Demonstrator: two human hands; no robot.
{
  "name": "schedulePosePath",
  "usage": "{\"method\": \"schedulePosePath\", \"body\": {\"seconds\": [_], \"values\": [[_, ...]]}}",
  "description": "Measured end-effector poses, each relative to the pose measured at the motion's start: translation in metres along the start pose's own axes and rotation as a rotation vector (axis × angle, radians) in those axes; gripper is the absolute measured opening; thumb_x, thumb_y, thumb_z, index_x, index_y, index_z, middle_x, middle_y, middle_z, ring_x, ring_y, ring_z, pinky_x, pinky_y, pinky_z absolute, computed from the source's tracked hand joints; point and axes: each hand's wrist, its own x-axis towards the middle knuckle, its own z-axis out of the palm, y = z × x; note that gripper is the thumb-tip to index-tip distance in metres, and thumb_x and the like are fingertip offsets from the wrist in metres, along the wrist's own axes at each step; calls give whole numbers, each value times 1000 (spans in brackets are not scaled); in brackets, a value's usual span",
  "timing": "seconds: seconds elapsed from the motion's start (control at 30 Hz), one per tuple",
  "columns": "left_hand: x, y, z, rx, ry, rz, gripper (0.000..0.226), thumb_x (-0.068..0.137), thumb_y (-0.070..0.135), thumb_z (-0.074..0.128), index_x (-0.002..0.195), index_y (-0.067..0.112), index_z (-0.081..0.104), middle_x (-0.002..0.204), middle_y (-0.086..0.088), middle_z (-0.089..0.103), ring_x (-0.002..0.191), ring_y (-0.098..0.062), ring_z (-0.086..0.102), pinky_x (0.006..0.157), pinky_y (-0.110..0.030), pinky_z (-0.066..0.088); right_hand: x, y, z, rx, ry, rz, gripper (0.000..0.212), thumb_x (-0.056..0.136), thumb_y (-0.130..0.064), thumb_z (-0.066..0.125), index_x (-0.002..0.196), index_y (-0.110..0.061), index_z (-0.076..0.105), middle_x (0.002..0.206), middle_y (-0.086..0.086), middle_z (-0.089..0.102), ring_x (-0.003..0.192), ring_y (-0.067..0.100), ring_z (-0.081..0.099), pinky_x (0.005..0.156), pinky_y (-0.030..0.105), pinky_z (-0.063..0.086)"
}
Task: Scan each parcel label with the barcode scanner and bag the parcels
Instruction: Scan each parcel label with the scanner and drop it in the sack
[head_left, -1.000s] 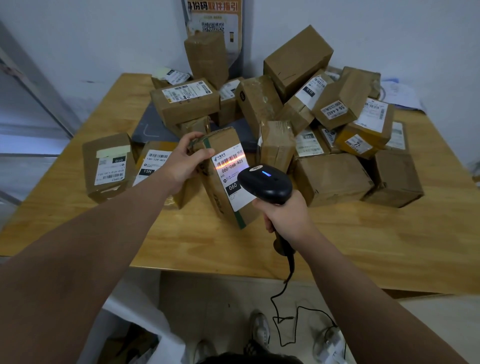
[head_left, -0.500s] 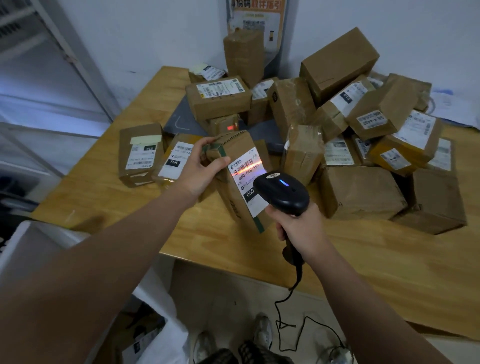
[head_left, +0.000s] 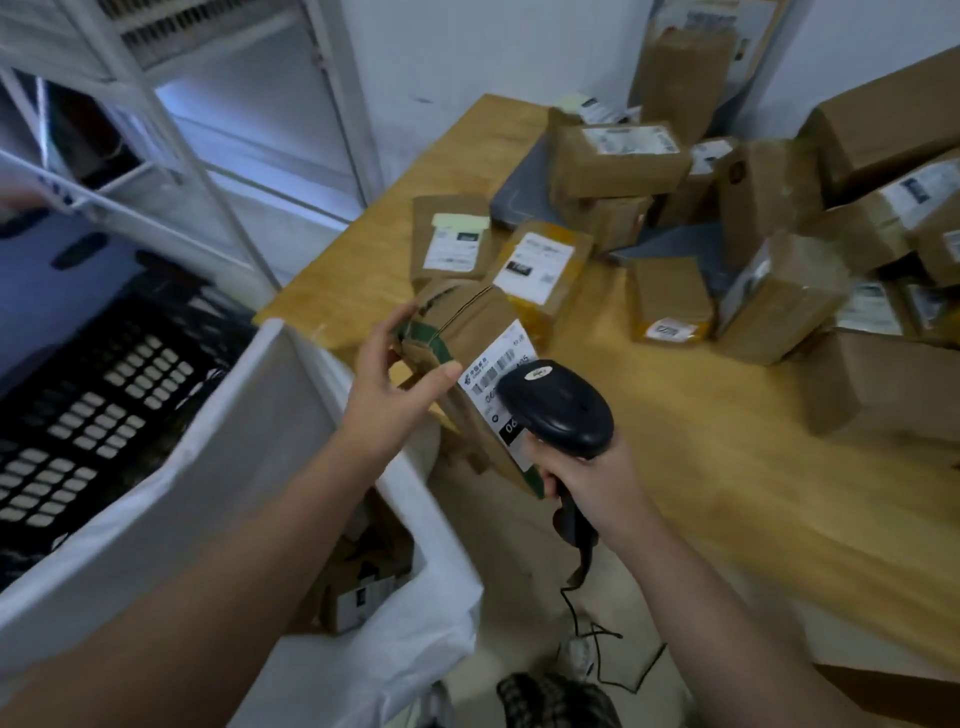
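My left hand (head_left: 397, 382) grips a brown cardboard parcel (head_left: 467, 332) with green tape and a white barcode label, lifted at the table's near-left corner. Close in front of the label sits the black barcode scanner (head_left: 558, 408), held in my right hand (head_left: 589, 480); its cable hangs down to the floor. A white bag (head_left: 363, 649) stands open below left of the parcel, with a couple of boxes visible inside. Several more labelled parcels (head_left: 618, 158) lie piled across the wooden table (head_left: 701, 447).
A black perforated crate (head_left: 88, 415) sits left of the bag. White metal shelving (head_left: 156, 130) stands at the far left. A grey flat scale (head_left: 519, 200) lies under some parcels. A poster hangs on the back wall.
The view has swung left, bringing the bag and crate into sight. My left hand has lifted the parcel off the table toward the near-left corner. The scanner's red light no longer shows on the label.
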Motion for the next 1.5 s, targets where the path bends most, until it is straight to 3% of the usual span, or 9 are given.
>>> {"method": "schedulePosePath", "body": {"seconds": [0.23, 0.43, 0.6, 0.77, 0.9, 1.07, 1.2, 1.3, 1.5], "values": [[-81, -70, -121, 380, 220, -21, 86, 59, 62, 70, 132, 53, 27, 141, -2, 23, 132, -20, 33, 109, -40, 37, -17, 61, 100, -26, 14, 203, 27, 85, -5, 70, 61, -7, 58, 48, 3, 50, 43, 13, 48, 50, 21, 42], [-102, -163, -142, 578, 29, -189, 99, 59, 36, 90, 137, 43, 30, 149, -6, 10, 138, -24, 21, 110, -30, 26, -9, 113, 147, -188, -5, 310, 31, 81, -14, 74, 56, -13, 57, 51, 8, 53, 47, 15, 52, 52, 27, 39], [-86, -275, -140, 912, -249, -216, 97, 63, 47, 84, 144, 25, 35, 152, -3, -2, 142, -39, 19, 110, -48, 36, 10, 170, 181, -376, -148, 317, 48, 82, -10, 72, 49, -24, 40, 34, -11, 42, 38, 1, 43, 49, 19, 28], [-49, -360, -133, 1246, -528, -73, 109, 49, 68, 78, 142, 31, 37, 143, -30, 36, 123, -51, 46, 94, -57, 45, 38, 221, 209, -486, -214, 286, 39, 85, -10, 68, 60, -24, 42, 49, -9, 43, 51, 4, 45, 54, 20, 32], [-30, -406, -107, 1273, -459, 29, 90, 56, 61, 73, 136, 35, 42, 136, -28, 46, 116, -48, 53, 93, -56, 45, 54, 254, 217, -618, -230, 232, 26, 86, -17, 66, 71, -29, 47, 62, -12, 51, 61, 3, 50, 54, 17, 36], [-18, -422, -95, 1349, -302, -317, 90, 73, 61, 66, 149, 36, 27, 149, -26, 24, 129, -44, 34, 103, -49, 34, 64, 270, 205, -792, -217, 223, 34, 84, -21, 64, 65, -32, 38, 57, -9, 47, 55, 4, 47, 49, 21, 33], [-16, -452, -118, 1425, -312, -323, 76, 67, 46, 82, 130, 10, 60, 130, -38, 48, 111, -53, 54, 90, -56, 49, 65, 273, 201, -846, -205, 229, 31, 82, -27, 64, 67, -30, 38, 57, -6, 48, 54, 10, 48, 47, 25, 33], [-23, -448, -119, 1343, -403, -388, 65, 94, 45, 53, 147, 14, 34, 147, -22, 35, 129, -37, 40, 104, -43, 37, 65, 272, 203, -891, -220, 209, 26, 84, -30, 62, 70, -30, 40, 59, -6, 49, 59, 15, 52, 50, 27, 35], [-41, -398, -123, 1242, -365, -357, 47, 100, 31, 43, 143, 13, 36, 133, -11, 48, 119, -27, 44, 91, -35, 40, 53, 244, 200, -872, -186, 236, 25, 87, -27, 62, 70, -22, 44, 60, -4, 50, 61, 17, 53, 50, 25, 34]]}}
